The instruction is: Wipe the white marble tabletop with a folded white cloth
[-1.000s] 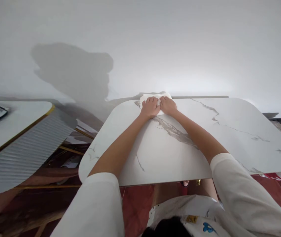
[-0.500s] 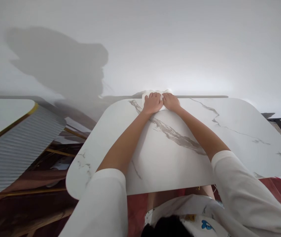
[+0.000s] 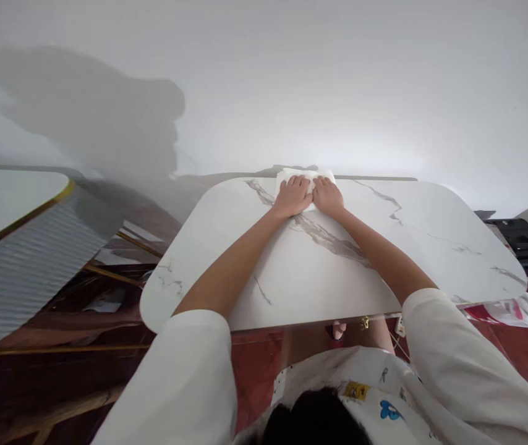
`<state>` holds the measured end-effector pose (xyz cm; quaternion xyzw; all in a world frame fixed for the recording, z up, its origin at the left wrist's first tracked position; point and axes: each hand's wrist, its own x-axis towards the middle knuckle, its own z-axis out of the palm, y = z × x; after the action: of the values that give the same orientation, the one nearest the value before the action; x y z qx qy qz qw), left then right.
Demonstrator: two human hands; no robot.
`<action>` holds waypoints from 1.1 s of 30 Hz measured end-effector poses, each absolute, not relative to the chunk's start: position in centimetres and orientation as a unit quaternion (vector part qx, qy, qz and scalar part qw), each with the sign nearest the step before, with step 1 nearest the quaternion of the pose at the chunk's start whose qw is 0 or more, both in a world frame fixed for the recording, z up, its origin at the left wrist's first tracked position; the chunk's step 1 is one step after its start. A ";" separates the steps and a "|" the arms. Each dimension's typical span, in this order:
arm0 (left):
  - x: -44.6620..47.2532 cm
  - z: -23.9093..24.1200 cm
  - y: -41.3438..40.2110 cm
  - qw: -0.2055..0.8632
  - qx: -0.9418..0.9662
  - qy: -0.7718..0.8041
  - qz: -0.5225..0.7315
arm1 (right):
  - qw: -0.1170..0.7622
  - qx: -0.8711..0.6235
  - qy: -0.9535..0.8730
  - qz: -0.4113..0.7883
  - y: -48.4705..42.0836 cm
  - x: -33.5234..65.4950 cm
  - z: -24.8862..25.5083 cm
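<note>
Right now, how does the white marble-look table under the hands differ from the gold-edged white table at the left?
The white marble-look table shows grey veins; the gold-edged white table looks plain. The marble-look table has no gold trim; the left table has a gold rim above a ribbed grey side. The marble-look table bears a white folded cloth pressed by the left hand and right hand; the left table is untouched. Both tops are white with rounded corners.

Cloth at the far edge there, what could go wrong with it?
The cloth sits right at the far edge of the table under both hands: left hand, right hand. One more push might slide it off behind. Leaning that far with arms stretched could also tip the person's balance.
</note>
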<state>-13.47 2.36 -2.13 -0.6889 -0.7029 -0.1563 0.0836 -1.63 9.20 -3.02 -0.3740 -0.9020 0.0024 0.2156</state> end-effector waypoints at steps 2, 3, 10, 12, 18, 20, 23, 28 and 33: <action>-13.2 -2.1 1.4 0.081 -0.693 -0.701 -0.152 | 0.225 -0.376 -0.899 0.006 8.3 -1.3 -3.2; -13.0 -2.1 0.9 0.081 -0.694 -0.700 -0.149 | 0.228 -0.378 -0.897 0.008 7.8 -1.1 -3.3; -11.7 -1.7 -2.2 0.078 -0.695 -0.704 -0.122 | 0.223 -0.385 -0.895 0.012 4.4 0.0 -3.1; -11.4 -1.6 -3.1 0.074 -0.696 -0.705 -0.117 | 0.228 -0.381 -0.896 0.014 3.4 0.3 -3.2; -10.9 -1.8 -6.6 0.081 -0.699 -0.702 -0.110 | 0.237 -0.378 -0.895 0.019 -0.3 1.2 -3.3; -10.8 -1.9 -8.0 0.087 -0.699 -0.701 -0.113 | 0.231 -0.378 -0.896 0.023 -1.8 1.4 -3.1; -10.4 -1.9 -10.3 0.094 -0.702 -0.696 -0.119 | 0.219 -0.381 -0.898 0.033 -4.1 1.9 -2.7; -9.1 -1.4 -14.4 0.080 -0.692 -0.712 -0.094 | 0.195 -0.376 -0.904 0.050 -8.0 3.0 -2.0; -7.6 -1.1 -18.6 0.056 -0.668 -0.739 -0.066 | 0.200 -0.353 -0.912 0.056 -11.7 4.4 -2.2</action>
<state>-7.62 -18.56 -1.07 -0.6682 -0.7389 -0.0659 0.0556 4.39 -11.67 -2.15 -0.3534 -0.9120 0.0558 0.2004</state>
